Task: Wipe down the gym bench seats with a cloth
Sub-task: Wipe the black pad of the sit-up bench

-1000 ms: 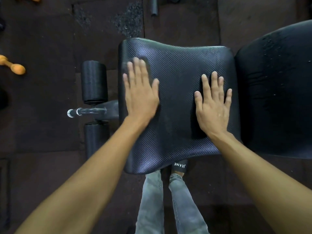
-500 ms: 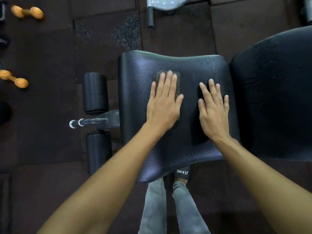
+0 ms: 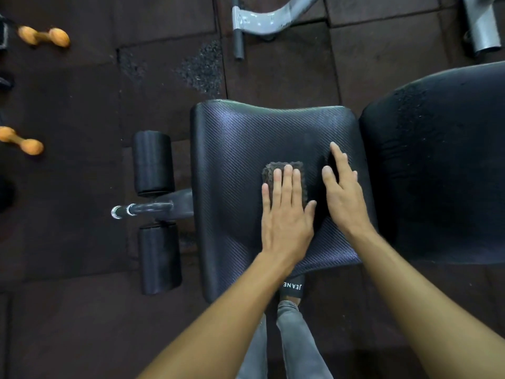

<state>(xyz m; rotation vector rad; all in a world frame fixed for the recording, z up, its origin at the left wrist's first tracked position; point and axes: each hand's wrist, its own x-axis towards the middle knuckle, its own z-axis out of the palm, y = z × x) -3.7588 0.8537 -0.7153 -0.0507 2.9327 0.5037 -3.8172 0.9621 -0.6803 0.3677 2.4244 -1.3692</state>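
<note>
Head: left fingers [image 3: 287, 184] flat pressing cloth [image 3: 269, 173]; right fingers [image 3: 340, 163] straight on seat [image 3: 232, 160]; sandal [image 3: 292, 287] "JEANE".

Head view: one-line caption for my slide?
Left hand presses dark cloth onto bench seat; right hand rests beside it.

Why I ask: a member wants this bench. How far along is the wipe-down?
Done: nothing shows clearly; the seat pad bears no visible wipe marks. In hand: the left hand presses the cloth flat on that pad, the right hand resting beside it. Left: the adjoining pad, speckled and untouched.
</note>
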